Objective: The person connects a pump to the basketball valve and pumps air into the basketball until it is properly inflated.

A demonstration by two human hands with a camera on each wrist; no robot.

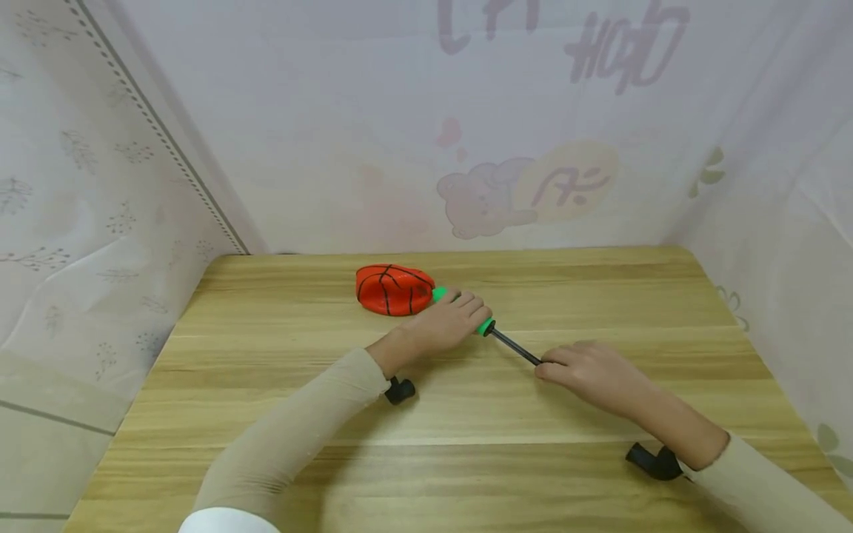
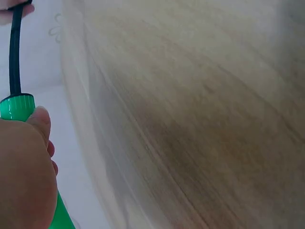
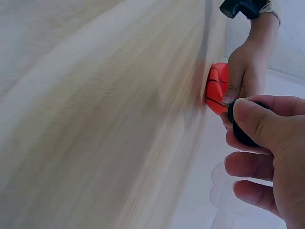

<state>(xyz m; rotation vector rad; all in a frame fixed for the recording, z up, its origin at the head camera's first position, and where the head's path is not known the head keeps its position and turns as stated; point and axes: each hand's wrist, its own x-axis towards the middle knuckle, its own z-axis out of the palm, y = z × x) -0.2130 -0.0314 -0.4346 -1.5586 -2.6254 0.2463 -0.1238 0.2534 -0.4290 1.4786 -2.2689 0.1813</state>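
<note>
A partly deflated red toy basketball (image 1: 393, 290) with black lines lies toward the back of the table, its side dented. Against its right side is the green end of a hand ball pump (image 1: 485, 327); whether a needle sits in the ball is hidden. My left hand (image 1: 453, 322) wraps around the pump's green barrel (image 2: 18, 108). The black rod (image 1: 514, 346) is drawn out toward my right hand (image 1: 593, 376). In the right wrist view, my right thumb and fingers pinch the pump's black handle (image 3: 244, 135), with the other fingers curled loosely.
The wooden table (image 1: 466, 481) stands against a pale printed cloth backdrop (image 1: 333, 133), with cloth at both sides as well. Black wrist mounts (image 1: 653, 463) hang under both forearms, close above the tabletop.
</note>
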